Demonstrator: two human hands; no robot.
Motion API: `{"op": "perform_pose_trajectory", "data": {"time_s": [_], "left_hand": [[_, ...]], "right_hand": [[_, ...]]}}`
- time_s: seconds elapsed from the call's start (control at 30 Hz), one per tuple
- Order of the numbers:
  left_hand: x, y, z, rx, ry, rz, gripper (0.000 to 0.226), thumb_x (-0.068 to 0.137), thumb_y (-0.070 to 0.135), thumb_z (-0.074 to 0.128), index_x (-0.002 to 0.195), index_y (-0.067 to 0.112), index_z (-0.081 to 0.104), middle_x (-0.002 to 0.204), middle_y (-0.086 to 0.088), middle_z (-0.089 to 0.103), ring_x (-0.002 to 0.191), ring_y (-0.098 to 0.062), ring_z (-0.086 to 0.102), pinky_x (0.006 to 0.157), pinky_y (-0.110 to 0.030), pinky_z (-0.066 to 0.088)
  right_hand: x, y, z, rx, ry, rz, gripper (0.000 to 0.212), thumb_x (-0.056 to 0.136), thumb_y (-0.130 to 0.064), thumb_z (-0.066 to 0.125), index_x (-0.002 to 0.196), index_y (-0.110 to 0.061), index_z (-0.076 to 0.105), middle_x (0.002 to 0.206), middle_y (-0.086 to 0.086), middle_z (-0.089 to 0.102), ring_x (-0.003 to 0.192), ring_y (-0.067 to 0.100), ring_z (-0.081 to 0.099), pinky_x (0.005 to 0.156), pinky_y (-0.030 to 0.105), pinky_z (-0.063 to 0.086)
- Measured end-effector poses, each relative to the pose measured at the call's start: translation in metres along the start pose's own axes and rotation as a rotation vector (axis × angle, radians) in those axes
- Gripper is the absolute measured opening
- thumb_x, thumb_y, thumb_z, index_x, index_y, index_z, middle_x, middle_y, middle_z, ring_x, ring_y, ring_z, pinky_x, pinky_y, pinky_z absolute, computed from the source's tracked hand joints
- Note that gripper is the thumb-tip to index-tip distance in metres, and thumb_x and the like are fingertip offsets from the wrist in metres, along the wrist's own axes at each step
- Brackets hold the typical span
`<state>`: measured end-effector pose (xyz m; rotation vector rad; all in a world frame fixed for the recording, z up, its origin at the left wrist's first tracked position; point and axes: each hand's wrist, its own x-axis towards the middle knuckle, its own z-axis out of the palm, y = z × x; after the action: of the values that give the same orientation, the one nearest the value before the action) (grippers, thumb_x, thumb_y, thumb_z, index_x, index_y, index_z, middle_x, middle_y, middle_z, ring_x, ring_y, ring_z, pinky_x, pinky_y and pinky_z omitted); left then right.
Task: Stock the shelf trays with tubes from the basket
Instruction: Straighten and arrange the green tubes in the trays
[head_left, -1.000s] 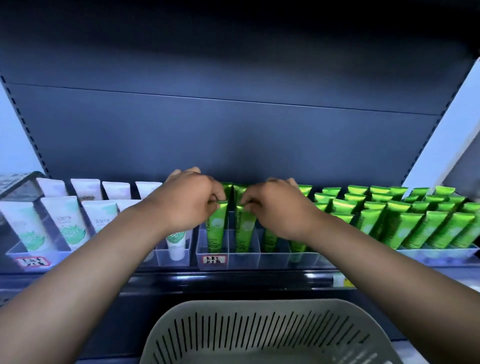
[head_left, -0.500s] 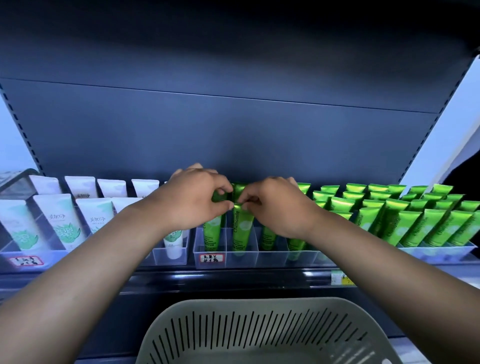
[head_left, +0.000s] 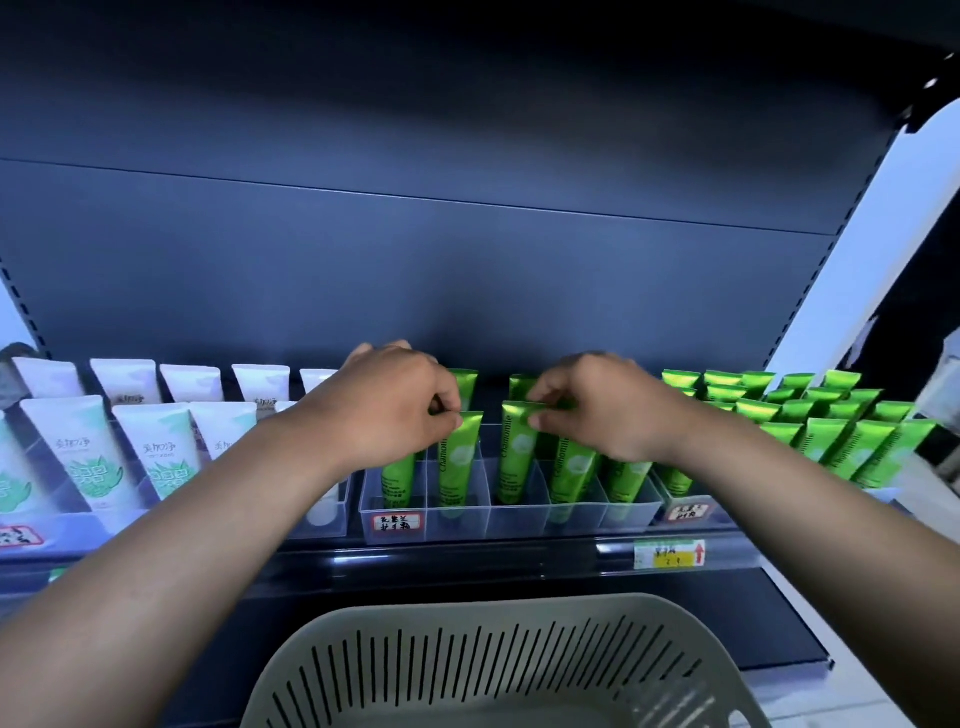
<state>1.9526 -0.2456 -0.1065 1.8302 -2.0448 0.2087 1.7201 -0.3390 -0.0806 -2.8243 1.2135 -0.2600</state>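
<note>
Both forearms are reaching up over the basket (head_left: 498, 670) to the clear shelf tray (head_left: 511, 512). The left hand (head_left: 387, 410) is pinching the top of one upright green tube (head_left: 458, 457); the right hand (head_left: 605, 410) is pinching its neighbour (head_left: 515, 452), both standing in the tray's compartments.

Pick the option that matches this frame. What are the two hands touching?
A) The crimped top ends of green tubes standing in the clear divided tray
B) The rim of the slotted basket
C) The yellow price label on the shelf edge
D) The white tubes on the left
A: the left hand and the right hand each pinch the top of a green tube standing in the clear divided tray, well above the basket.
</note>
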Motion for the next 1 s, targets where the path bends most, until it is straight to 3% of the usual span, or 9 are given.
{"op": "perform_pose_trajectory", "data": {"time_s": [0.13, 0.27, 0.53, 0.67, 0.83, 0.93, 1.0], "left_hand": [[0.001, 0.002, 0.002, 0.0, -0.015, -0.006, 0.012, 0.095, 0.044, 0.062, 0.096, 0.038, 0.072, 0.096, 0.02, 0.069, 0.104, -0.009, 0.05, 0.098, -0.036, 0.033], [0.001, 0.001, 0.004, 0.006, -0.003, -0.018, 0.011, 0.096, 0.042, 0.062, 0.097, 0.037, 0.072, 0.092, 0.019, 0.07, 0.103, -0.009, 0.049, 0.092, -0.034, 0.029], [0.001, -0.004, 0.004, -0.008, 0.001, -0.033, 0.012, 0.095, 0.042, 0.062, 0.098, 0.037, 0.073, 0.09, 0.021, 0.069, 0.102, -0.007, 0.048, 0.098, -0.035, 0.031], [0.0, -0.002, 0.003, -0.038, 0.002, -0.041, 0.012, 0.093, 0.044, 0.064, 0.101, 0.04, 0.071, 0.087, 0.023, 0.069, 0.102, -0.007, 0.048, 0.095, -0.034, 0.031], [-0.001, 0.0, 0.004, -0.036, -0.008, -0.03, 0.014, 0.093, 0.046, 0.064, 0.102, 0.038, 0.072, 0.089, 0.021, 0.069, 0.103, -0.008, 0.05, 0.092, -0.032, 0.03], [-0.001, 0.001, 0.004, -0.033, -0.016, -0.024, 0.014, 0.093, 0.045, 0.063, 0.101, 0.038, 0.072, 0.09, 0.021, 0.069, 0.104, -0.009, 0.05, 0.092, -0.033, 0.03], [-0.001, 0.001, 0.005, -0.032, -0.019, -0.02, 0.015, 0.093, 0.046, 0.063, 0.102, 0.038, 0.072, 0.091, 0.021, 0.069, 0.103, -0.01, 0.05, 0.095, -0.034, 0.034]], "right_hand": [[-0.001, -0.001, 0.013, -0.009, 0.04, -0.024, 0.017, 0.097, -0.044, 0.066, 0.104, -0.031, 0.073, 0.088, -0.007, 0.073, 0.094, 0.021, 0.063, 0.098, 0.037, 0.045], [0.002, -0.003, 0.014, 0.016, 0.07, -0.011, 0.014, 0.096, -0.043, 0.065, 0.093, -0.031, 0.072, 0.077, -0.005, 0.075, 0.087, 0.015, 0.063, 0.098, 0.036, 0.041], [0.0, -0.002, 0.014, 0.109, 0.018, 0.022, 0.011, 0.095, -0.04, 0.07, 0.087, -0.032, 0.072, 0.077, -0.006, 0.075, 0.078, 0.012, 0.068, 0.083, 0.03, 0.04], [-0.001, -0.001, 0.009, 0.172, -0.028, 0.019, 0.008, 0.093, -0.038, 0.074, 0.094, -0.031, 0.077, 0.089, -0.013, 0.075, 0.088, 0.009, 0.068, 0.086, 0.029, 0.048], [-0.003, 0.003, 0.001, 0.183, -0.111, 0.018, 0.015, 0.092, -0.036, 0.077, 0.105, -0.028, 0.078, 0.094, -0.015, 0.073, 0.077, -0.007, 0.061, 0.064, 0.014, 0.042], [-0.002, 0.006, -0.009, 0.24, -0.144, 0.027, 0.023, 0.092, -0.039, 0.076, 0.111, -0.026, 0.077, 0.099, -0.013, 0.075, 0.087, 0.0, 0.067, 0.077, 0.017, 0.05], [0.0, 0.011, -0.018, 0.327, -0.077, 0.043, 0.021, 0.094, -0.037, 0.074, 0.11, -0.023, 0.078, 0.101, -0.009, 0.077, 0.094, 0.006, 0.07, 0.085, 0.021, 0.053]]}}
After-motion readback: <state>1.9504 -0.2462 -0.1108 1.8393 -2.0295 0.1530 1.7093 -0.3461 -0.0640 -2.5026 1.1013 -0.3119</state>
